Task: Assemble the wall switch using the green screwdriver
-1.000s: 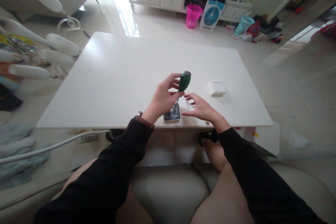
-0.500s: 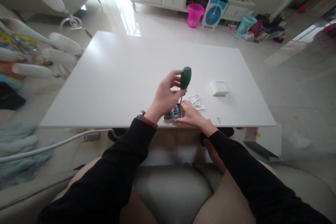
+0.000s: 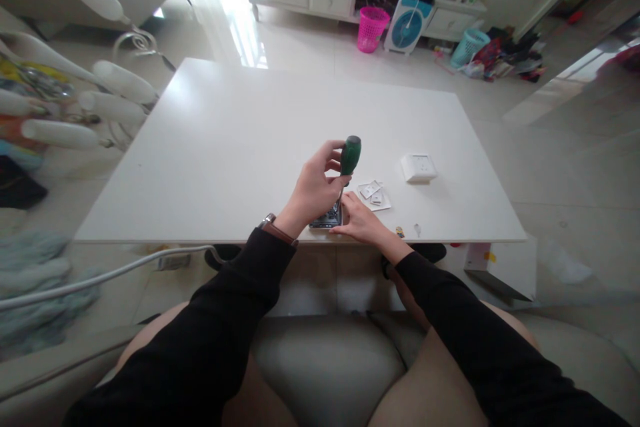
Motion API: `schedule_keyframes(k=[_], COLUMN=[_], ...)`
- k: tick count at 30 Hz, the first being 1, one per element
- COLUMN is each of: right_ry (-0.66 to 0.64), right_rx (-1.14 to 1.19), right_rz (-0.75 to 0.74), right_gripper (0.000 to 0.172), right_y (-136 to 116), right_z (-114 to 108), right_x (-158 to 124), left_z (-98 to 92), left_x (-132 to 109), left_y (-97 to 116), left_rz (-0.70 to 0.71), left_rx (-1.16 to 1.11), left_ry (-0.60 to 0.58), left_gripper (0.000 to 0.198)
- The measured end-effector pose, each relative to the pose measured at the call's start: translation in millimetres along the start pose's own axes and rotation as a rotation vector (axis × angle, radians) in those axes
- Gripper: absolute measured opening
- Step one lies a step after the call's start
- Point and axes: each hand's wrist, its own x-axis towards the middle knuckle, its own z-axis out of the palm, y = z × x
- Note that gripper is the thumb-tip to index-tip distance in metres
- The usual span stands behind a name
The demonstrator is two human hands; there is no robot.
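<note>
My left hand (image 3: 314, 190) is closed round a green-handled screwdriver (image 3: 349, 155), held upright with its shaft pointing down at a small dark socket module (image 3: 327, 218) near the table's front edge. My right hand (image 3: 361, 221) lies on the table (image 3: 240, 147) with its fingers pressed against the module's right side. Some small white plastic pieces (image 3: 375, 193) lie just behind my right hand. A white socket cover plate (image 3: 418, 167) rests farther right. Two tiny screws (image 3: 407, 231) lie by the front edge.
A white drying rack (image 3: 75, 107) stands left of the table. On the floor beyond are a pink basket (image 3: 370, 29), a blue fan (image 3: 406, 27) and a teal basket (image 3: 467, 47). A white cable (image 3: 100, 277) runs under the table's left front.
My right hand has moved in from hovering over the white pieces and now presses the module's side. The screwdriver has come down slightly since half a second ago.
</note>
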Motion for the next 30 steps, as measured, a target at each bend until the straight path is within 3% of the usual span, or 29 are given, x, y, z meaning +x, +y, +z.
schedule_keyframes(k=[30], right_ry=[-0.020], right_rx=[-0.005], right_rz=[0.018], right_gripper=[0.077], right_y=[-1], right_z=[1], right_x=[1], left_z=[1.6], left_x=[5], left_y=[-16], left_rz=[0.002], left_rx=[0.114], left_ry=[0.024], left_gripper=[0.048])
